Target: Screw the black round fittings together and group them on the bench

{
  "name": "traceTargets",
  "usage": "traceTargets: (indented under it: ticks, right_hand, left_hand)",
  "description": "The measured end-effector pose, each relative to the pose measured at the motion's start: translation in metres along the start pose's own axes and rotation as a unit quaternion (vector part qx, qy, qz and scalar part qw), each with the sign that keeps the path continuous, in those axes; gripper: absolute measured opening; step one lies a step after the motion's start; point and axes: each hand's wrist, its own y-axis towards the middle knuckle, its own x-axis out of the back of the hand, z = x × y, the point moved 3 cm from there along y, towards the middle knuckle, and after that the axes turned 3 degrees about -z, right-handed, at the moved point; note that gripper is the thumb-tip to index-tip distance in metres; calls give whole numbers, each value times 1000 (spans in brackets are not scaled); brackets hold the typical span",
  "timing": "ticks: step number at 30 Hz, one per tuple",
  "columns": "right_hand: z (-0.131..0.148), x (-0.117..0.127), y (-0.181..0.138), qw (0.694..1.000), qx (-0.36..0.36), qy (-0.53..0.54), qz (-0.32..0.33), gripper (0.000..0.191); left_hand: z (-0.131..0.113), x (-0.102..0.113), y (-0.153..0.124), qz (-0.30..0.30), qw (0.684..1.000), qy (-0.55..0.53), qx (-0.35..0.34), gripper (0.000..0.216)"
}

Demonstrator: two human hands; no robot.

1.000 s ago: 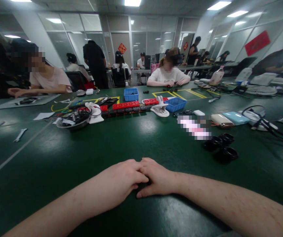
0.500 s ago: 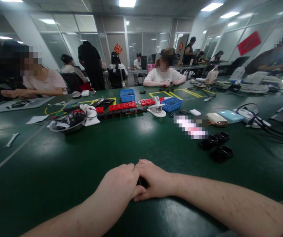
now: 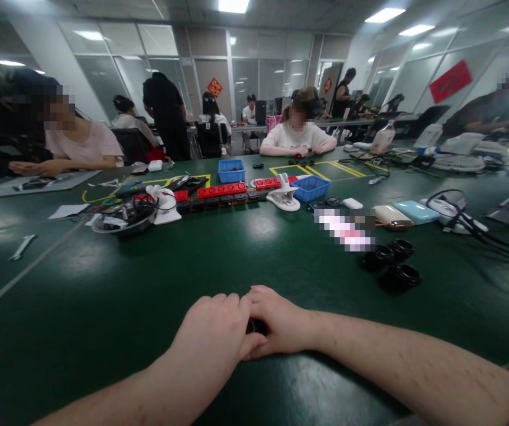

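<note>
Close to the near side of the green table [image 3: 116, 278], my left hand [image 3: 214, 328] and my right hand [image 3: 281, 322] meet, their fingers closed around a small black part [image 3: 258, 326]. Only a dark, rounded bit of it shows in the gap between my hands; the rest is covered, so its kind cannot be made out. My left thumb lies across the front of it, while my right hand wraps it from the right. Off to the right stand three black, hollow, ring-shaped parts [image 3: 402, 277].
A metal bowl of small parts [image 3: 121, 228], a white clip base [image 3: 286, 201], red power strips [image 3: 221, 190] and blue bins [image 3: 311, 188] line the middle of the table. A wrench [image 3: 22, 247] lies left. Cables [image 3: 480, 228] and a blue case [image 3: 416, 213] lie right. Across sits a person [image 3: 298, 139].
My hands stay in nearly the same place. The left hand's fingers and thumb have shifted slightly around the black part. The whole view has moved a little.
</note>
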Motion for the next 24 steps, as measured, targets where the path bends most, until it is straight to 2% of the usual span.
traceTargets:
  ticks: [4, 7, 9, 15, 19, 24]
  right_hand:
    - [1, 2, -1, 1000, 0, 10, -4, 44]
    - [0, 2, -2, 1000, 2, 10, 0, 45]
    - [0, 0, -2, 1000, 13, 7, 4, 42]
    - [-1, 0, -1, 1000, 5, 4, 8, 33]
    - [2, 2, 0, 1000, -4, 8, 12, 33]
    - [3, 4, 0, 1000, -15, 17, 0, 34]
  left_hand:
    - [8, 14, -1, 17, 996, -48, -77, 23]
    - [13, 20, -6, 2, 978, -138, -158, 33]
    - [16, 19, -9, 11, 967, -182, -180, 38]
    - [17, 9, -5, 29, 967, -200, -155, 35]
    - [12, 10, -2, 47, 979, -149, -129, 30]
    - [4, 8, 0, 29, 997, -50, -57, 15]
